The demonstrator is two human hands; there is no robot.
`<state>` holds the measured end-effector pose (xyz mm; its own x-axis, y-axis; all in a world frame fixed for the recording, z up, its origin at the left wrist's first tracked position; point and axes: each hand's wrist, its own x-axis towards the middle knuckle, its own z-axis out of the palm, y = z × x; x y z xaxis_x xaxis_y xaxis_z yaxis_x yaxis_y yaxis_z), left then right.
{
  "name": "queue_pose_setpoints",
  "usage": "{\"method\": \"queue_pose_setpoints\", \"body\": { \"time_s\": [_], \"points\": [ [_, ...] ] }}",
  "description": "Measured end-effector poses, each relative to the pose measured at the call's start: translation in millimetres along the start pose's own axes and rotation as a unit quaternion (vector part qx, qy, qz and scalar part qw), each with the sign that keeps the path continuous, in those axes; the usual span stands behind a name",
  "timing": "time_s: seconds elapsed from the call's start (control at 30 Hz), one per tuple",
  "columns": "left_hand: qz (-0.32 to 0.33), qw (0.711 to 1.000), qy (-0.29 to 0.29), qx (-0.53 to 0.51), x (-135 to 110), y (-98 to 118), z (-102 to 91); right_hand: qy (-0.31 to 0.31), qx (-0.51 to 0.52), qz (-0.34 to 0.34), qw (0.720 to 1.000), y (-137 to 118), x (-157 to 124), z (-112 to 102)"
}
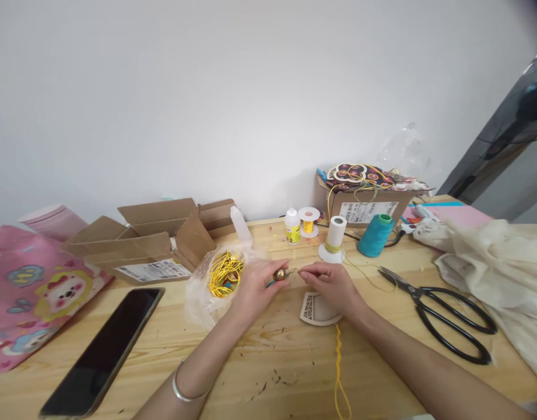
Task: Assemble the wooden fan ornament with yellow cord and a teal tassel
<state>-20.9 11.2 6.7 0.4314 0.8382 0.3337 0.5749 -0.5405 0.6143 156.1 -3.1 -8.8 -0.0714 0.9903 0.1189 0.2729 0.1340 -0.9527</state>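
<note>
My left hand [255,287] pinches a small brass-coloured bell [280,274] between thumb and fingers, above the wooden table [268,361]. My right hand [332,284] is closed in a pinch on a thin yellow cord [338,361] right at the bell's side; the cord trails down the table toward me. Under my right hand lies a flat cut-out wooden piece [314,309]. A clear bag of coiled yellow cord [224,273] sits just left of my left hand. A silver bangle is on my left wrist.
Black scissors [443,312] lie at right beside cream fabric [491,262]. A phone [106,350] lies at left near an open cardboard box [154,242] and pink bag [27,286]. Behind stand a teal thread cone [375,235], white spool [336,239], glue bottle [292,226] and a filled box [364,201].
</note>
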Motion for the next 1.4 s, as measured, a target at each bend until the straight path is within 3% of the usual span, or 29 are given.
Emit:
{"method": "queue_pose_setpoints", "body": {
  "time_s": [0.3, 0.57, 0.7, 1.4],
  "points": [
    [-0.056, 0.998, -0.023, -0.014, -5.0, -2.3, 6.7, -0.018, -0.162, -0.105, 0.981, -1.9, -5.0, 3.4],
    [0.037, 0.999, -0.012, -0.019, -4.8, -3.9, 9.2, -0.045, -0.108, -0.026, 0.993, -5.3, -7.7, 6.1],
    [0.047, 0.999, -0.006, -0.011, -4.0, -3.9, 8.4, -0.05, -0.074, 0.011, 0.996, -4.3, -8.2, 5.9],
    [0.044, 0.998, -0.036, -0.014, -5.6, 0.3, 10.9, -0.053, -0.123, -0.024, 0.991, -4.0, -8.2, 7.3]
  ]
}}
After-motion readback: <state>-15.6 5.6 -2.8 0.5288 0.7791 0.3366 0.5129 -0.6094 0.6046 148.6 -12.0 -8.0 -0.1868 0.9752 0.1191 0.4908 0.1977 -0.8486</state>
